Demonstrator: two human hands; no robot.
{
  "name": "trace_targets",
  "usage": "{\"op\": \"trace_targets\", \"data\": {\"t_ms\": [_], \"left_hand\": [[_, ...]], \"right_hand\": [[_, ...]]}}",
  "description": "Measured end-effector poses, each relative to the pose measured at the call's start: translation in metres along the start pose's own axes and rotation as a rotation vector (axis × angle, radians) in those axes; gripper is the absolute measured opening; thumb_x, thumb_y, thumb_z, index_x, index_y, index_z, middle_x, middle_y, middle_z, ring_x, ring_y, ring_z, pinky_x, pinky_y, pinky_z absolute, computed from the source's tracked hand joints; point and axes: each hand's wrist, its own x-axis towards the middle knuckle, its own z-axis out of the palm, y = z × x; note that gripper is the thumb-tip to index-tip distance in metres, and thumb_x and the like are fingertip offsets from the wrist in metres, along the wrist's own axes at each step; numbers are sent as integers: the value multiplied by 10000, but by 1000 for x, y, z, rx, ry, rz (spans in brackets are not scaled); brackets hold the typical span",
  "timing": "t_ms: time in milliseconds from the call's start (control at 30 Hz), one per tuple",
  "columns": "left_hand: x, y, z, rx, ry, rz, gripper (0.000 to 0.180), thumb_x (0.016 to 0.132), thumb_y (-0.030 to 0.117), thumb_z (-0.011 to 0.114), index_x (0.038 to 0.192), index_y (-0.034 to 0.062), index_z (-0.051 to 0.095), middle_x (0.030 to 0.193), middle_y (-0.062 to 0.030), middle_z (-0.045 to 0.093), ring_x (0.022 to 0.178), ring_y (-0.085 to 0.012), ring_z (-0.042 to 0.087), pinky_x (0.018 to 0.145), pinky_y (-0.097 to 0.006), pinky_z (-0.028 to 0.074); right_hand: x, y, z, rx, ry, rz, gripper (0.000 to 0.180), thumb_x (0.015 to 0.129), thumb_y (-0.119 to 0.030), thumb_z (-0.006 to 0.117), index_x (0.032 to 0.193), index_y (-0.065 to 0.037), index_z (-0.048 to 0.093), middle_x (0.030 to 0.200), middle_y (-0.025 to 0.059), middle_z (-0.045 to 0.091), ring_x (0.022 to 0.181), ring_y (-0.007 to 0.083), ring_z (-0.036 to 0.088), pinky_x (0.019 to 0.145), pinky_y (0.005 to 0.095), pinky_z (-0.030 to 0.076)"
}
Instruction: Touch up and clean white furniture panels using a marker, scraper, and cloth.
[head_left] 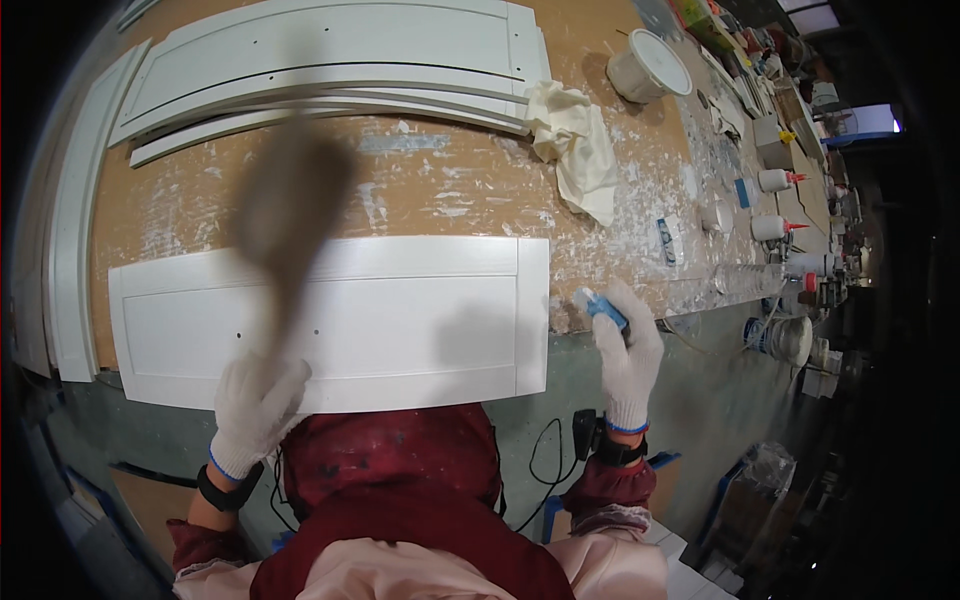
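My right hand (pixel 632 360), in a white knit glove, is at the near edge of the bench (pixel 440 205), right of the white panel (pixel 420 330). Its fingers grip a small blue object (pixel 606 311) between thumb and forefinger; the object is apart from the panel, and its exact kind is not clear.

The panel lies face up at the near edge of the bench, toward the near left corner, and its front side overhangs that edge. It has a raised border and two small dark holes in its left half.

My left hand (pixel 258 405), gloved likewise, is at the panel's front side, left of its middle. I cannot tell whether these fingers close on the panel or only rest against it.

A stack of white panels (pixel 330 45) occupies the far side of the bench; a narrow white board (pixel 80 220) lies along the left edge. A cream cloth (pixel 578 150) is crumpled at the right end of the stack. A white bucket (pixel 650 68) is near the cloth, to its right. Two red-tipped bottles (pixel 773 181) (pixel 768 228) are located toward the right edge of the bench.
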Motion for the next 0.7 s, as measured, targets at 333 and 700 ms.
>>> {"op": "trace_targets", "data": {"t_ms": [333, 700], "left_hand": [[-11, 9, 10, 48, 90, -42, 541, 633, 114, 758, 1160, 166, 644, 937, -48, 575, 881, -279, 556, 782, -425, 474], [-22, 6, 21, 194, 132, -112, 469, 711, 107, 747, 1164, 194, 667, 1045, -85, 610, 991, -337, 571, 832, -447, 483]], "right_hand": [[71, 1, 24, -205, -113, -184, 359, 840, -61, 661, 1192, 10, 640, 1109, 175, 669, 1016, 257, 643, 899, 346, 488], [74, -1, 22, -288, -90, -135, 336, 849, -73, 654, 1169, 29, 639, 1090, 191, 670, 1019, 282, 645, 906, 357, 485]]}}
